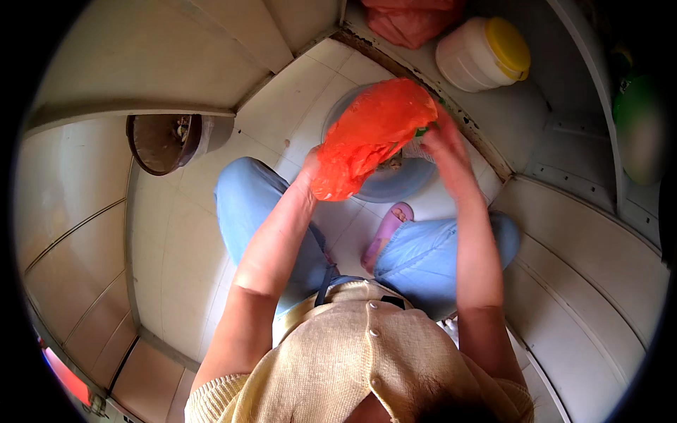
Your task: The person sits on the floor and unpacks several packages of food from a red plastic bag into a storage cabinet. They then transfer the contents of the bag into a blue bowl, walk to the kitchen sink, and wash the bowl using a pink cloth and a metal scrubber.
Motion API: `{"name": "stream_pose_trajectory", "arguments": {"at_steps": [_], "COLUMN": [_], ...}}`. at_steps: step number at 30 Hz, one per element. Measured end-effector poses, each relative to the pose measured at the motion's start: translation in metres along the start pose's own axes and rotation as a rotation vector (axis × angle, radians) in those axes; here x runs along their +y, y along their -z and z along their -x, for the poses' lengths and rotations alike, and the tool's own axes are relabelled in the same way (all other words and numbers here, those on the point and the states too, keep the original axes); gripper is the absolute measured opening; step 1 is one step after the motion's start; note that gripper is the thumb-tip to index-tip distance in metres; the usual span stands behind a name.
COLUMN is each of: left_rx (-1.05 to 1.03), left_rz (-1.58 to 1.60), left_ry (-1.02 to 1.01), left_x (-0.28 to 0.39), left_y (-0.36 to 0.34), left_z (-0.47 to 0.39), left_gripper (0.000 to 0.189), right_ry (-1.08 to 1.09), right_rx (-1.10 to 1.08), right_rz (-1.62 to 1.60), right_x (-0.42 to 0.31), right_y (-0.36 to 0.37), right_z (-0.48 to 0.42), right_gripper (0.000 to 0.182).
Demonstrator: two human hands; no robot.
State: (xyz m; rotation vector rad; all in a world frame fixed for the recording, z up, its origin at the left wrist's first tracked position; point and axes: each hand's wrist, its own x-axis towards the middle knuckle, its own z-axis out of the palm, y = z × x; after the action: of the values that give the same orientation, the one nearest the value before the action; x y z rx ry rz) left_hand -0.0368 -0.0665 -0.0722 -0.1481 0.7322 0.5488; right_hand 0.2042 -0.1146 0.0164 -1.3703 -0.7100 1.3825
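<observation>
A crumpled red plastic bag [381,127] hangs over a translucent bluish basin [407,182] on the tiled floor. My left hand [312,163] grips the bag's near left end, its fingers largely hidden by the plastic. At the bag's right end is my right hand [446,145], blurred, with its fingers bent beside small green pieces [421,131]. Whether those fingers hold anything cannot be made out. Below the bag, a brownish lump [392,161] and a pale lined item [418,152] show partly over the basin.
A brown-rimmed bin [164,145] with some waste inside stands at left beneath a cabinet panel. A whitish plastic tub with a yellow lid [508,48] and another red bag [412,21] sit in the cabinet ahead. My knees and a pink slipper [385,232] flank the basin's near side.
</observation>
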Motion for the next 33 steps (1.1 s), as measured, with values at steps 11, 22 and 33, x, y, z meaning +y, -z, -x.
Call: {"name": "stream_pose_trajectory", "arguments": {"at_steps": [11,22,33], "left_rx": [0.08,0.031,-0.064], "left_rz": [-0.399,-0.348,-1.015], "left_ry": [-0.297,-0.451,-0.81], "left_x": [0.034,0.064,0.073], "left_y": [-0.01,-0.031,-0.105], "left_z": [0.019,0.012,0.028], "left_gripper": [0.077,0.032,0.078], "right_ry": [0.253,0.137,0.025], "right_rx": [0.238,0.099,-0.076], "right_rz": [0.786,-0.004,-0.179], "right_x": [-0.022,-0.043,-0.021], "right_y": [-0.049,0.021,-0.078], "right_z": [-0.005,-0.018,-0.074], "right_gripper": [0.084,0.066,0.051]}}
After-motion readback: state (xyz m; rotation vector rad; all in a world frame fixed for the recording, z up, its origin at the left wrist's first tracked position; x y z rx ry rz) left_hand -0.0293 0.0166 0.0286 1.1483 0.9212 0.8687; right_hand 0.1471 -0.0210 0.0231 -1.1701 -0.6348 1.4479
